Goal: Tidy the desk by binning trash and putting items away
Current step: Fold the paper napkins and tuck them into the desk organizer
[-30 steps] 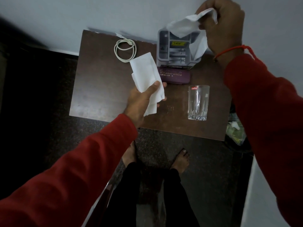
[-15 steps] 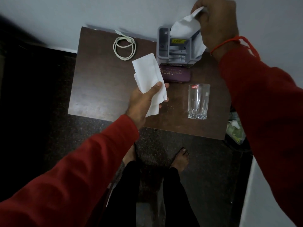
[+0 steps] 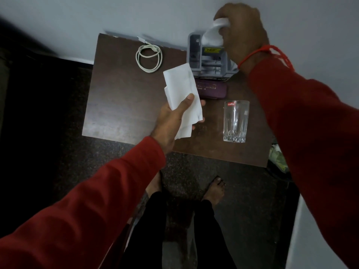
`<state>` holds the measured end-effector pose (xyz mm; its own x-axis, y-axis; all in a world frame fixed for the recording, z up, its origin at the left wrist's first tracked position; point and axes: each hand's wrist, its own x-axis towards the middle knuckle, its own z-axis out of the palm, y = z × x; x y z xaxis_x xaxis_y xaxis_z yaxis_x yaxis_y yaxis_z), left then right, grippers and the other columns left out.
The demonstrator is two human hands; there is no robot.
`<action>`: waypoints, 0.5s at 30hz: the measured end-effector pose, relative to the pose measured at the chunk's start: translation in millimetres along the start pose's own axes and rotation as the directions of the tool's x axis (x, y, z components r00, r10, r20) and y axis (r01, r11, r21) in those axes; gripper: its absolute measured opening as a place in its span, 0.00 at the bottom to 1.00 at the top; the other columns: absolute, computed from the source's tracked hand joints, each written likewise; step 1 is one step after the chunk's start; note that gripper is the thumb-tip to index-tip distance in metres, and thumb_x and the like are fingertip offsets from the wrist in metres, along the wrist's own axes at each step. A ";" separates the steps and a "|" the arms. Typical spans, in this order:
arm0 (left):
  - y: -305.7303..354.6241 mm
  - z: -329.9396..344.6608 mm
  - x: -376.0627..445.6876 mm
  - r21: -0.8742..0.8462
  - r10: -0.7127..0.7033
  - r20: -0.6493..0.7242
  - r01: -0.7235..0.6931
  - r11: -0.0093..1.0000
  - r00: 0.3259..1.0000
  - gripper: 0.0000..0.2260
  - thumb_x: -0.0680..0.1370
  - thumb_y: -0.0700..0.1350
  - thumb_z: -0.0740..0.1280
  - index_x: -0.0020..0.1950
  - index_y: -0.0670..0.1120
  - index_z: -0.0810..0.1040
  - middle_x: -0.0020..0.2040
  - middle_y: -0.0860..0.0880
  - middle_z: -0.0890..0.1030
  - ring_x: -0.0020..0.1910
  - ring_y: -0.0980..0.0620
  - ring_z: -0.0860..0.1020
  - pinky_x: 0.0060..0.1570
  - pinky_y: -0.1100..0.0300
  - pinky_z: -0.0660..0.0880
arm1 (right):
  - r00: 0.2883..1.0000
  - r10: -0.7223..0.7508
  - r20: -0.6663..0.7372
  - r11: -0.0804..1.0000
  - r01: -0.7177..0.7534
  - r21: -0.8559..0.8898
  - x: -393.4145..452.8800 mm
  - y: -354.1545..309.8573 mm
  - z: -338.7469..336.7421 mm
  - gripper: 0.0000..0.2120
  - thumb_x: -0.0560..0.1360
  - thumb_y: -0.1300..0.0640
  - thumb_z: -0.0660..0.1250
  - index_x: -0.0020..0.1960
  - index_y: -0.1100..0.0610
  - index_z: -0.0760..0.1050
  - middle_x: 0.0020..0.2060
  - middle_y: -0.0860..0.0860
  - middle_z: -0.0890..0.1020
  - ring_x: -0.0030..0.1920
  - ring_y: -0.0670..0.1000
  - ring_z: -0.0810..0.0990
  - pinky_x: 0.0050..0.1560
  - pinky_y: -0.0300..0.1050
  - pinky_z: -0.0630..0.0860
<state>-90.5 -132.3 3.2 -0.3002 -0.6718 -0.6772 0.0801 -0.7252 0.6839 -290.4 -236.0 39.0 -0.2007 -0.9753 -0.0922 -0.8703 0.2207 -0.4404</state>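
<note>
Crumpled white tissue (image 3: pixel 213 33), now balled tighter above the grey plastic organizer (image 3: pixel 209 59), sits clenched in the right hand (image 3: pixel 240 33); the left hand (image 3: pixel 172 119) pinches a flat white tissue sheet (image 3: pixel 182 94) (soft, creased) before it.

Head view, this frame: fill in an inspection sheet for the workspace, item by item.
Surface: dark wooden desk against a pale wall.
Job's things: flat white tissue; crumpled white paper over the grey organiser.
Clutter: empty glass; purple case before the organiser.
Hands: left hand pinches the tissue; right hand grips the paper.
Cables: coiled white cable, unplugged.
Surroundings: dark speckled floor, bare feet; bin partly hidden at right.
</note>
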 end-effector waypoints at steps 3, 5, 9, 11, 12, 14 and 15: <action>4.1 1.3 2.3 -0.035 -0.013 0.021 0.014 0.999 1.000 0.12 0.85 0.51 0.63 0.67 0.49 0.75 0.57 0.45 0.88 0.47 0.42 0.86 0.38 0.54 0.80 | 1.000 0.000 0.007 0.998 0.001 -0.056 -2.0 5.7 4.2 0.15 0.79 0.61 0.60 0.62 0.54 0.78 0.62 0.56 0.79 0.66 0.58 0.73 0.64 0.49 0.70; 4.6 3.3 3.9 -0.039 -0.016 0.013 0.017 0.999 1.000 0.11 0.86 0.50 0.62 0.67 0.50 0.74 0.58 0.44 0.87 0.52 0.39 0.86 0.39 0.53 0.81 | 0.998 0.001 0.068 0.998 0.002 -0.055 -3.7 11.8 7.2 0.18 0.79 0.64 0.60 0.66 0.53 0.77 0.65 0.56 0.78 0.68 0.58 0.71 0.67 0.48 0.68; -1.4 9.7 6.4 -0.027 0.016 -0.009 -0.017 1.000 1.000 0.08 0.86 0.49 0.63 0.64 0.50 0.76 0.59 0.43 0.87 0.56 0.36 0.85 0.37 0.53 0.81 | 0.992 -0.094 -0.086 0.995 0.090 -0.049 -19.3 11.4 9.0 0.21 0.76 0.67 0.62 0.68 0.55 0.75 0.67 0.54 0.76 0.70 0.57 0.71 0.71 0.47 0.65; -3.3 14.8 7.8 -0.002 0.036 -0.022 -0.036 0.999 0.999 0.11 0.85 0.49 0.65 0.66 0.47 0.77 0.59 0.42 0.87 0.55 0.35 0.85 0.36 0.53 0.81 | 0.978 -0.122 -0.170 0.990 0.108 -0.091 -31.5 6.8 9.7 0.20 0.76 0.64 0.63 0.66 0.52 0.76 0.66 0.52 0.76 0.69 0.57 0.71 0.67 0.48 0.66; -4.3 16.5 9.0 0.018 0.041 -0.034 -0.041 0.999 0.999 0.13 0.84 0.49 0.66 0.67 0.46 0.77 0.59 0.41 0.86 0.55 0.35 0.85 0.36 0.52 0.81 | 0.973 -0.121 -0.198 0.991 0.107 -0.083 -37.5 3.8 10.6 0.18 0.77 0.62 0.63 0.65 0.51 0.77 0.64 0.51 0.77 0.67 0.57 0.72 0.64 0.48 0.67; -2.4 20.0 10.5 0.061 0.056 -0.057 -0.052 0.997 0.997 0.14 0.83 0.49 0.68 0.66 0.44 0.77 0.58 0.42 0.86 0.52 0.39 0.86 0.36 0.53 0.82 | 0.976 -0.104 -0.191 0.984 0.129 0.122 -47.1 -0.2 14.4 0.14 0.78 0.55 0.65 0.63 0.52 0.78 0.60 0.51 0.79 0.61 0.54 0.76 0.62 0.47 0.72; -0.6 21.7 11.6 0.085 0.066 -0.068 -0.061 0.995 0.995 0.15 0.83 0.49 0.69 0.66 0.44 0.78 0.57 0.43 0.85 0.49 0.44 0.85 0.36 0.54 0.83 | 0.993 -0.045 -0.108 0.948 0.077 0.310 -51.1 -1.0 15.6 0.16 0.77 0.52 0.67 0.64 0.54 0.78 0.58 0.52 0.80 0.59 0.53 0.78 0.61 0.48 0.75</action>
<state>-114.7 -136.4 0.9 -0.2291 -0.7271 -0.6472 0.0173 -0.6678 0.7442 -272.2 -186.5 30.3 -0.2082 -0.9778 0.0246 -0.7009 0.1317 -0.7010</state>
